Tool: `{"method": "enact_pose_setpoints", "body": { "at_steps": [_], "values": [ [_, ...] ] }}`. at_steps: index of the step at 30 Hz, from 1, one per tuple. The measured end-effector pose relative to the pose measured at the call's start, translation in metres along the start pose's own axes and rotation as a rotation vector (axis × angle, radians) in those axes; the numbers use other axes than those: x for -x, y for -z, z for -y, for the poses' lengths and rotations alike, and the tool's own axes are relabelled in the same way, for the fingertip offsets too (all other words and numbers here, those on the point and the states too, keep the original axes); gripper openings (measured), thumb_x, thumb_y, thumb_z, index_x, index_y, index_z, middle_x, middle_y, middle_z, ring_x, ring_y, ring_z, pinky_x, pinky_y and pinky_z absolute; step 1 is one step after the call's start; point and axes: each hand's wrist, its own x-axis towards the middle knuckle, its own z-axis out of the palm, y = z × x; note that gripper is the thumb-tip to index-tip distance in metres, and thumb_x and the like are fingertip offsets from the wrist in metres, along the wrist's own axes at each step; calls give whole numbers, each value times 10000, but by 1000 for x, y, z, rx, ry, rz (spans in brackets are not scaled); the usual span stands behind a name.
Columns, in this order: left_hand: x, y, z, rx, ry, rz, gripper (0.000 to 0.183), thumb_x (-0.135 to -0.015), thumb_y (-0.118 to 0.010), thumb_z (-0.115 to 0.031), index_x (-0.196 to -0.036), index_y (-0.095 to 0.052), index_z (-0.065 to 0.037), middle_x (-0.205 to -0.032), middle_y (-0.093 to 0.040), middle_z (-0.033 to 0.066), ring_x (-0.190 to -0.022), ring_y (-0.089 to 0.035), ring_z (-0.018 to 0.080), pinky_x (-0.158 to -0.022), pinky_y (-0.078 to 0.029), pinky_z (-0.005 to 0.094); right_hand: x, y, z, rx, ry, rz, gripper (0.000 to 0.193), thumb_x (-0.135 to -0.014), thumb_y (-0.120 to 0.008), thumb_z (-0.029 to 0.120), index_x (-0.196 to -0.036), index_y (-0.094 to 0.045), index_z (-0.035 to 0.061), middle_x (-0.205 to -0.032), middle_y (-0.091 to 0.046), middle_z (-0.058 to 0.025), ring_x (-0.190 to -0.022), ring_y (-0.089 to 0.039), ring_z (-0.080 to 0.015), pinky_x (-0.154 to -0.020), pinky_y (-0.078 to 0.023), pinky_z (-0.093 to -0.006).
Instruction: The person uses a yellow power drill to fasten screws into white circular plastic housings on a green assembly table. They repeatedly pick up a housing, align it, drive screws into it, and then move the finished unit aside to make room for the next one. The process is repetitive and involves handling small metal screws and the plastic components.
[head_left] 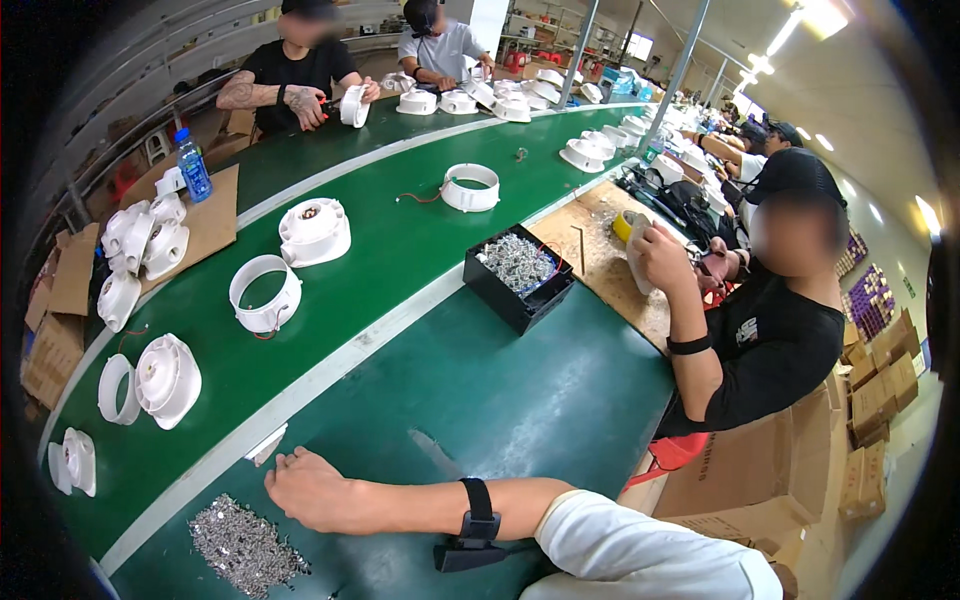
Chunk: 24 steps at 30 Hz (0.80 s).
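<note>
Screw pile: loose silver fasteners (screws, by their look) [245, 550] heaped on the green tabletop [400, 400], just beside the hand.
Right hand: the right hand [315, 490] is back upward, fingers curled partly in; whether the fingertips have hold of anything I cannot tell. The left is out of view.
White sliver: a small flat white piece [267, 444] lies just beyond the fingers at the pale rail [400, 328]; touching or apart is unclear.
Step at the pile: probably small-parts handling, between one pick and another; a next move would call for a fine fingertip pinch.
Metal and plastic: the heap looks hard, bright and grainy; the domed housing [168, 380] and open ring [120, 390] on the belt [400, 240] look smooth, matte and moulded.
Wired ring: a short-walled white ring [470, 200] trails a thin red lead.
Black bin: a straight-sided, open-topped box [515, 305] of shiny metal parts.
Neighbour's bench: bare, scuffed wood [595, 262] with yellow tape [623, 226].
</note>
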Motion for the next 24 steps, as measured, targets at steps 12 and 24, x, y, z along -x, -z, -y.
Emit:
{"method": "enact_pose_setpoints", "body": {
  "at_steps": [12,24],
  "values": [
    [5,2,-2,9,18,-24,605,-865,-506,-542,-1113,-413,2,-689,-527,104,-456,-459,160,-378,-396,250,1,-3,-1,2,-38,-45,525,-784,-633,271,-1138,-510,-98,-1102,-572,-297,-1022,-588,-353,-921,-426,-429],
    [17,18,-1,128,248,-93,626,-762,-651,-548,-1012,-386,-39,-536,-491,78,-435,-490,187,-396,-418,289,-28,73,-2,25,131,-286,309,-806,-619,212,-997,-567,-24,-1009,-609,-194,-906,-601,-359,-786,-479,-434]
  ]
}}
